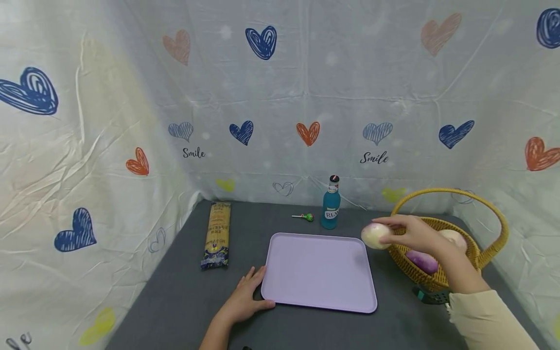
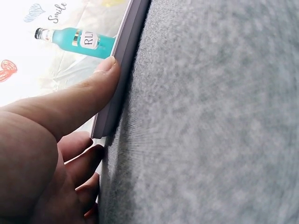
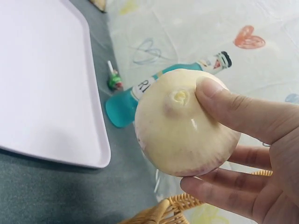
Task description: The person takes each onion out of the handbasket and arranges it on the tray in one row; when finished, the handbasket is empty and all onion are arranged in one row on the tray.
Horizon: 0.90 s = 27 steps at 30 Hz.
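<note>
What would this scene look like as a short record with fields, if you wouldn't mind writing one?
left hand: touches the near left corner of the tray
right hand: holds a pale round vegetable off the table
basket: right of the tray; contains a purple vegetable and another pale item
behind tray: upright blue bottle; lollipop lying down
left of tray: yellow-and-blue packet, lying flat
backdrop: heart-printed
</note>
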### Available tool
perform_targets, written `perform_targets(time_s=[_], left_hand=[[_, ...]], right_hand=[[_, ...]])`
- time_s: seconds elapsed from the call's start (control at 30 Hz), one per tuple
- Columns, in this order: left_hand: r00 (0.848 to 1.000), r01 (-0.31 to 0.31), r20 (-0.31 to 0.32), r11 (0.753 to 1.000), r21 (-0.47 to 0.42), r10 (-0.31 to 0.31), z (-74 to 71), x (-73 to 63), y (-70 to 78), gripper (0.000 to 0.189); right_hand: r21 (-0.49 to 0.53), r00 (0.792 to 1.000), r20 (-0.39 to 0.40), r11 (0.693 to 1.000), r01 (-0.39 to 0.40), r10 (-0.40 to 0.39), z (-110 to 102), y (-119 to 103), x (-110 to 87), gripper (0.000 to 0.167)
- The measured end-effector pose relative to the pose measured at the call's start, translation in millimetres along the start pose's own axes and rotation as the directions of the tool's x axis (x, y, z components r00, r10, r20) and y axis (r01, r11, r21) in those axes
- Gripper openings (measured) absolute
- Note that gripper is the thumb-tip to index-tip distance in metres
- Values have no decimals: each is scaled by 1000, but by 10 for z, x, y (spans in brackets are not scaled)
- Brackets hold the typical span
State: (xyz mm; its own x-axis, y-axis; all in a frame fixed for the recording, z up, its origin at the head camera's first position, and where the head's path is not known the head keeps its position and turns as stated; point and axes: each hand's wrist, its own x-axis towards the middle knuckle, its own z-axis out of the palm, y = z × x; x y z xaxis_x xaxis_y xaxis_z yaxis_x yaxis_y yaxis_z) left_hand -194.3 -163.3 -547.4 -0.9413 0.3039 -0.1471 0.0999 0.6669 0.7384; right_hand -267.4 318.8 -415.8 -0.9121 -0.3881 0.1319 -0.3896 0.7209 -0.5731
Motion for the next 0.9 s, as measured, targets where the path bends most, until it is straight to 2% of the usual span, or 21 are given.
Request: perform_targets(time_s=[0.3, 0.47, 0.73, 0.9], left_hand=[[1000, -14, 6, 1000, -5, 14, 2, -22, 10, 102], [1000, -5, 8, 1000, -5, 5, -1, -13, 9, 102], [1000, -7, 2, 1000, 0, 7, 1, -25, 23, 102], [1000, -21, 7, 1000, 2, 21, -6, -13, 3, 102]], right_hand=[[24, 999, 42, 999, -28, 27, 78, -20, 36, 55], [27, 999, 40, 999, -24, 23, 130, -30, 72, 55], [31, 998, 43, 998, 50, -52, 181, -59, 132, 53], [36, 996, 62, 998, 58, -60, 222, -69, 160, 53]])
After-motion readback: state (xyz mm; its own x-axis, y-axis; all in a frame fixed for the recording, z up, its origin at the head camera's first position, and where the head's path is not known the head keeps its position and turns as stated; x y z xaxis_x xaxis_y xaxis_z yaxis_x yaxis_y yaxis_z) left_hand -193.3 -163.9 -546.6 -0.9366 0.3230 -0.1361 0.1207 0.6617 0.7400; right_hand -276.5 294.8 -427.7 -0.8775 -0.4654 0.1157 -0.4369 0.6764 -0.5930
